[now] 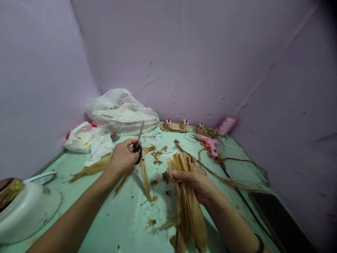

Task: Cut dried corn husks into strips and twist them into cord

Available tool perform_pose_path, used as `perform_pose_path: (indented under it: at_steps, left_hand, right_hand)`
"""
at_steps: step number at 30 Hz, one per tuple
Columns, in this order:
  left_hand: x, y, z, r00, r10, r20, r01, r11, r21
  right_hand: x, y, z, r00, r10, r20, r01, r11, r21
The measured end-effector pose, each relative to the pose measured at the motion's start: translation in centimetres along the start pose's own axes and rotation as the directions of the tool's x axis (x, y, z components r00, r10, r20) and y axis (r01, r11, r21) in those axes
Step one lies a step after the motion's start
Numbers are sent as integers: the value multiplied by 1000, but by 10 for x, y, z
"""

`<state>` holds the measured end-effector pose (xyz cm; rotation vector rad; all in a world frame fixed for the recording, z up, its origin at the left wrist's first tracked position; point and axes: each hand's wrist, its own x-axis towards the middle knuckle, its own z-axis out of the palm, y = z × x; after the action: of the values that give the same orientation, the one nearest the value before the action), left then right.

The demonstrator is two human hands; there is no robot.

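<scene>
L hand [125, 155] holds scissors [139, 153] by the black handles — blades look closed, pointing up and away, well apart from the husk bundle [188, 200]. R hand [198, 182]: grip narrow, closed round the upper part of that bundle, thumb across the front; tails hang toward the worktop [116, 225], can't tell if they touch it. Step in hand, prob.: gathering & trimming dried strips. Next move, I'd say, calls for a firm R hold w/ tops kept level, scissors brought over to the ragged ends, fingers clear.

Materials: bundle is tan, papery, ribbed lengthwise, flat strips fanned at top, darker brown patches low down — prob. brittle. A loose strip [144, 177] lies near L hand, w/ curled scraps [158, 154] nearby. To the right, twisted cord [210, 171], rough & fibrous, runs near a smooth pink glue gun [211, 143]. At back: thin, crinkled plastic bag [123, 114], plus a woven piece [174, 126] w/ red-and-white trim.
</scene>
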<state>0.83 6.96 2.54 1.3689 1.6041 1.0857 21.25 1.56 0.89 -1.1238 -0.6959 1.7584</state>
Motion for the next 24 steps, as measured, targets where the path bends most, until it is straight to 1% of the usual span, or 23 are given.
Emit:
perform_pose_path:
  at_steps: [1, 2, 3, 4, 5, 6, 7, 8, 9, 10, 11, 13, 14, 16, 18, 19, 20, 22, 23, 24]
  left_hand:
    - [0, 0, -1, 996, 59, -69, -53, 995, 82]
    - [-1, 1, -2, 982, 125, -138, -103, 982, 158]
    - [-5, 3, -1, 966, 180, -183, -142, 969, 203]
    - [-10, 7, 1, 962, 200, -189, -161, 966, 201]
    - [-16, 10, 4, 972, 180, -152, -157, 976, 151]
    - [-23, 14, 9, 990, 127, -57, -124, 990, 60]
    - [-31, 18, 15, 997, 55, 61, -53, 998, -30]
    - [-38, 22, 20, 984, -12, 176, 30, 994, -103]
    - [-43, 25, 25, 967, -53, 250, 96, 982, -160]
    - [-47, 27, 29, 955, -81, 286, 145, 967, -209]
    - [-50, 28, 31, 949, -93, 300, 173, 952, -252]
    - [-49, 27, 30, 950, -75, 305, 182, 923, -339]
    - [-46, 25, 27, 944, -48, 327, 179, 906, -384]
    - [-40, 20, 21, 914, 26, 405, 185, 861, -473]
    - [-34, 15, 16, 869, 93, 485, 214, 815, -539]
    - [-32, 12, 15, 850, 117, 513, 229, 796, -561]
    - [-30, 10, 14, 836, 137, 532, 239, 782, -576]
    - [-28, 6, 15, 821, 169, 546, 236, 770, -593]
    - [-27, 5, 16, 822, 179, 540, 222, 774, -593]
    - [-26, 4, 17, 832, 179, 526, 200, 787, -584]
  right_hand:
    - [0, 1, 1, 999, -30, -25, 29, 999, -30]
    - [0, 2, 2, 997, -49, -58, 45, 997, -64]
    - [0, 3, 4, 994, -60, -94, 51, 994, -99]
    - [0, 5, 5, 990, -68, -125, 51, 989, -137]
    - [0, 6, 7, 986, -82, -147, 54, 982, -182]
    - [0, 7, 9, 983, -98, -156, 61, 972, -228]
    - [-1, 8, 12, 981, -116, -153, 71, 960, -272]
    - [-2, 9, 14, 980, -137, -141, 88, 948, -307]
    - [-3, 9, 17, 979, -161, -123, 113, 938, -329]
    - [-5, 9, 19, 979, -182, -96, 140, 931, -337]
    - [-7, 8, 21, 977, -201, -65, 169, 930, -328]
    - [-10, 6, 21, 977, -215, -2, 207, 944, -258]
    - [-11, 4, 20, 980, -197, 26, 198, 959, -202]
    - [-12, 2, 15, 992, -105, 64, 110, 990, -90]
    - [-11, 2, 9, 995, 31, 97, -28, 999, -26]
    - [-10, 2, 6, 985, 107, 136, -106, 994, -13]
    - [-9, 2, 5, 964, 182, 193, -184, 983, -6]
    - [-8, 3, 4, 901, 295, 319, -313, 950, 3]
    - [-8, 3, 5, 879, 318, 354, -343, 939, 6]
    - [-8, 4, 7, 883, 311, 351, -336, 942, 12]
